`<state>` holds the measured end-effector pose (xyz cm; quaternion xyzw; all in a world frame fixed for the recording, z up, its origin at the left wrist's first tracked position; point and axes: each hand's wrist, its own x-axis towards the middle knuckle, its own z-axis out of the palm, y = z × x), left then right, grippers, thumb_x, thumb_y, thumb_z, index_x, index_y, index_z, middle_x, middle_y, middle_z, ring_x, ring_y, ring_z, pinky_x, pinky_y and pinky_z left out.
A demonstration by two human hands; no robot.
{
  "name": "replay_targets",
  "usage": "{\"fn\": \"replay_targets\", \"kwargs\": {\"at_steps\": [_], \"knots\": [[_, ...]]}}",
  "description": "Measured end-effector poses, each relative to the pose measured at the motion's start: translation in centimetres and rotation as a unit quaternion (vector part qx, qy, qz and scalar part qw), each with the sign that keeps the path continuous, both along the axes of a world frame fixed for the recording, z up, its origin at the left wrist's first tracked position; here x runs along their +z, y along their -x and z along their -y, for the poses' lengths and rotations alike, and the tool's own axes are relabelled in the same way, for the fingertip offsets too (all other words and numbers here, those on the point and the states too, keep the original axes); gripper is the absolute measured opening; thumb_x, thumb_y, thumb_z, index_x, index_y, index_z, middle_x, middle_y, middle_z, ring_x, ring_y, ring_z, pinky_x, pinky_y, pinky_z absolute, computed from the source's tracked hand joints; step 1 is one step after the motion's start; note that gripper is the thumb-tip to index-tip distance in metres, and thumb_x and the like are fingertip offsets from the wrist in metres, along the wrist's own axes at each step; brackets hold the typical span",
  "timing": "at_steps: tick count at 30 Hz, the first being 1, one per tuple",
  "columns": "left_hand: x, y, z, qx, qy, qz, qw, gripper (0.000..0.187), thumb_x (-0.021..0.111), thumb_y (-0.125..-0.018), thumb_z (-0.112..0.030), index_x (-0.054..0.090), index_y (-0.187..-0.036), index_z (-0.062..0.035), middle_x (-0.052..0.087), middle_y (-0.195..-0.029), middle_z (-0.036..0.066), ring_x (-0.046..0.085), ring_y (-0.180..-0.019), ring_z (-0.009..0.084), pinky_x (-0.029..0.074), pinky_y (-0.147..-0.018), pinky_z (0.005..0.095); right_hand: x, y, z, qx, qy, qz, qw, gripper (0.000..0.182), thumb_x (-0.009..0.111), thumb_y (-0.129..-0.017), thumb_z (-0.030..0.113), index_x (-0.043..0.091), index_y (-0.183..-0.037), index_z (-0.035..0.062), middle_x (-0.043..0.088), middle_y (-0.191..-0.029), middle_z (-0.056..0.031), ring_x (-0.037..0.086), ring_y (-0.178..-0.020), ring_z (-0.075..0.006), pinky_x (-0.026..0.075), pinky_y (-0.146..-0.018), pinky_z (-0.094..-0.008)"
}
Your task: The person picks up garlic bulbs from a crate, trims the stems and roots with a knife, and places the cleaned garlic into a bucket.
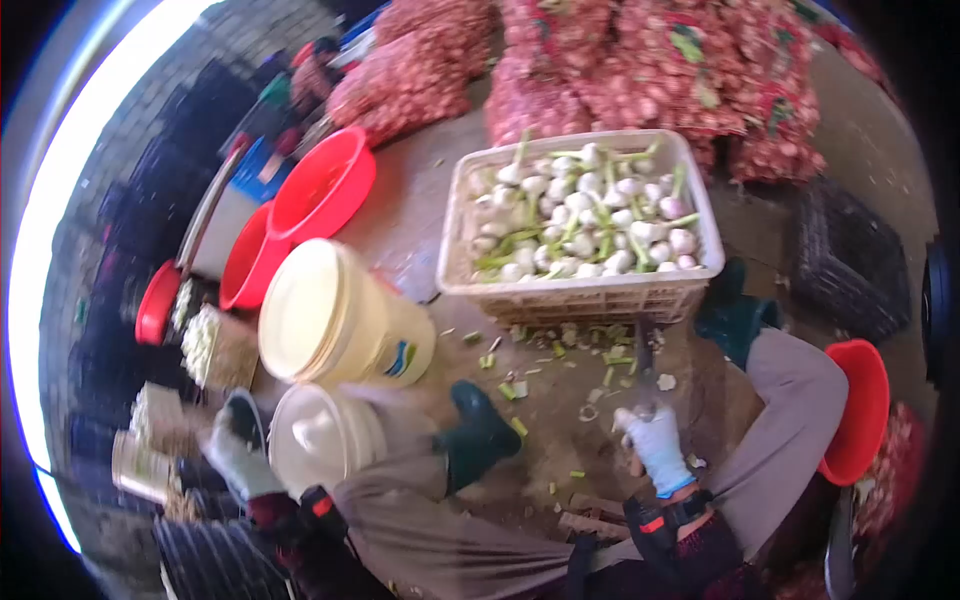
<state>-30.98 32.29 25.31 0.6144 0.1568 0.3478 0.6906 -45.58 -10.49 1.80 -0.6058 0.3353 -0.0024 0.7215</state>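
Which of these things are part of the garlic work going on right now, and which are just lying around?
In use: right hand with knife; left hand at white bucket; crate of garlic; cut stems.

Lying about: red basins; mesh sacks; black crate; red stool.

Left hand (238,455), gloved in pale fabric, sits at lower left of the frame, reaching outward and down with fingers curled; the sleeve behind it is dark with a red band, blurred. Right hand (658,445), also pale-gloved, sits lower right of centre, fingers closed in a fist, forearm running down toward the bottom edge. Both knees bent, spread apart.
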Motion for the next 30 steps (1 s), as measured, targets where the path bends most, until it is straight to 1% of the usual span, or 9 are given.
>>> {"fn": "replay_targets", "kwargs": {"at_steps": [1, 7, 9, 13, 16, 21, 23, 25, 30], "knots": [[1.6, -1.0, 1.7, 0.087, -0.070, 0.016, 0.994, 0.041, 0.057, -0.089, -0.008, 0.049, -0.127, 0.0044, 0.061, -0.110, 0.016, 0.064, -0.094, 0.0237, 0.054, -0.084, 0.0325, -0.1, -0.2, -0.3, -0.001, -0.004, 0.011, 1.000, 0.019, 0.072, -0.083, 0.014, 0.054, -0.080, 0.0072, 0.059, -0.066, 0.0000, 0.055, -0.052, -0.0088, 0.043, -0.045, -0.0251], [-6.3, -14.5, 18.9, -0.397, -0.289, -0.132, 0.861, 0.031, 0.061, -0.087, -0.010, 0.061, -0.116, 0.0000, 0.063, -0.104, 0.007, 0.059, -0.085, 0.0134, 0.048, -0.077, 0.0279, -0.1, -0.5, -1.0, 0.061, 0.002, -0.017, 0.998, 0.022, 0.072, -0.082, 0.016, 0.054, -0.078, 0.0036, 0.055, -0.060, -0.0004, 0.053, -0.054, -0.0104, 0.043, -0.052, -0.0287], [-12.7, -19.9, 23.4, -0.452, -0.406, -0.299, 0.736, 0.032, 0.061, -0.085, -0.011, 0.063, -0.115, 0.0013, 0.065, -0.088, 0.006, 0.059, -0.076, 0.0123, 0.049, -0.070, 0.0280, -1.8, 0.1, -0.8, 0.032, -0.012, -0.002, 0.999, 0.022, 0.073, -0.080, 0.016, 0.055, -0.078, 0.0024, 0.055, -0.057, -0.0014, 0.055, -0.054, -0.0110, 0.044, -0.053, -0.0297], [-20.6, -27.0, 26.4, -0.389, -0.763, -0.298, 0.421, 0.045, 0.068, -0.076, -0.024, 0.064, -0.117, -0.0062, 0.066, -0.107, 0.022, 0.063, -0.105, 0.0363, 0.049, -0.091, 0.0407, -1.1, -0.5, 0.3, -0.026, -0.034, -0.105, 0.994, 0.021, 0.072, -0.080, 0.010, 0.053, -0.077, 0.0039, 0.058, -0.065, -0.0028, 0.056, -0.054, -0.0102, 0.045, -0.051, -0.0269], [-23.4, -28.8, 27.3, -0.388, -0.770, -0.329, 0.385, 0.046, 0.070, -0.074, -0.029, 0.065, -0.114, -0.0057, 0.066, -0.106, 0.022, 0.063, -0.102, 0.0373, 0.050, -0.090, 0.0417, -1.7, -1.8, 0.6, -0.083, -0.107, -0.125, 0.983, 0.023, 0.072, -0.078, 0.005, 0.049, -0.075, 0.0056, 0.060, -0.068, -0.0043, 0.057, -0.053, -0.0100, 0.046, -0.049, -0.0244], [-20.7, -28.6, 26.1, -0.444, -0.705, -0.310, 0.458, 0.043, 0.071, -0.075, -0.028, 0.066, -0.108, -0.0007, 0.068, -0.094, 0.022, 0.067, -0.087, 0.0319, 0.052, -0.078, 0.0377, -1.6, -2.1, 0.4, -0.068, -0.118, -0.120, 0.983, 0.025, 0.072, -0.078, 0.004, 0.048, -0.073, 0.0065, 0.060, -0.068, -0.0040, 0.058, -0.054, -0.0099, 0.047, -0.050, -0.0243], [-16.0, -25.0, 26.4, -0.484, -0.471, -0.350, 0.649, 0.031, 0.068, -0.079, -0.017, 0.067, -0.104, 0.0017, 0.066, -0.080, 0.015, 0.063, -0.073, 0.0190, 0.051, -0.069, 0.0309, -1.0, -2.0, 0.4, -0.042, -0.143, -0.074, 0.986, 0.021, 0.071, -0.079, 0.004, 0.050, -0.074, 0.0054, 0.061, -0.070, -0.0044, 0.058, -0.055, -0.0095, 0.047, -0.051, -0.0244], [-13.4, -18.6, 26.6, -0.509, -0.317, -0.329, 0.729, 0.034, 0.065, -0.084, -0.009, 0.062, -0.115, 0.0063, 0.064, -0.086, 0.003, 0.058, -0.075, 0.0115, 0.049, -0.070, 0.0252, -0.7, -1.6, 0.0, -0.023, -0.135, -0.019, 0.990, 0.024, 0.070, -0.087, 0.023, 0.060, -0.081, 0.0027, 0.060, -0.070, -0.0007, 0.057, -0.056, -0.0099, 0.045, -0.053, -0.0245], [-14.5, -0.8, 25.8, -0.615, -0.178, -0.332, 0.692, 0.030, 0.059, -0.090, -0.005, 0.059, -0.120, -0.0007, 0.063, -0.102, 0.004, 0.058, -0.089, 0.0120, 0.048, -0.081, 0.0258, 2.8, -2.4, 0.8, -0.147, -0.193, 0.119, 0.963, 0.034, 0.064, -0.092, 0.032, 0.067, -0.099, -0.0007, 0.061, -0.071, 0.0005, 0.057, -0.061, -0.0092, 0.045, -0.056, -0.0238]]}}
